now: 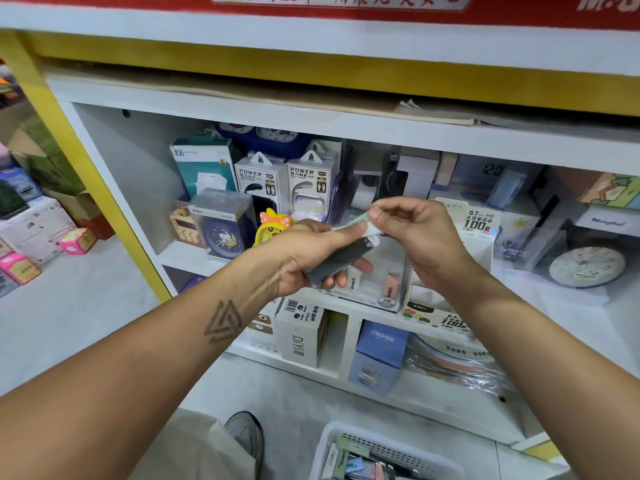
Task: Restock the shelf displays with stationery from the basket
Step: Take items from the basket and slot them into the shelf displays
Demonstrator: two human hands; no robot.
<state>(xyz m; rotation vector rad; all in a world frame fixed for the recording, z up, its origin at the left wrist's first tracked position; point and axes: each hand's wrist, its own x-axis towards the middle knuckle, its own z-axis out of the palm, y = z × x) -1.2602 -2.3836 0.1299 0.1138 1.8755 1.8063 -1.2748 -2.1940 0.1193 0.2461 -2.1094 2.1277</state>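
Note:
My left hand (308,251) grips a dark, flat stationery pack (341,263) with a white end, held in front of the middle shelf. My right hand (412,230) pinches a thin pale green and white item (360,221) at the top of that pack. Behind both hands stands a clear display box (384,289) marked 2B, with small pink erasers inside. On the floor at the bottom of the view sits the white basket (332,441), holding several small stationery packs.
The white shelf unit (242,109) holds power bank boxes (284,181), a blue alarm clock (221,233), a yellow duck toy (273,223) and lead refill boxes (479,226). Lower cubbies hold a DIY box (301,336) and a blue box (381,355). Cartons are stacked at left. My shoe (246,434) is beside the basket.

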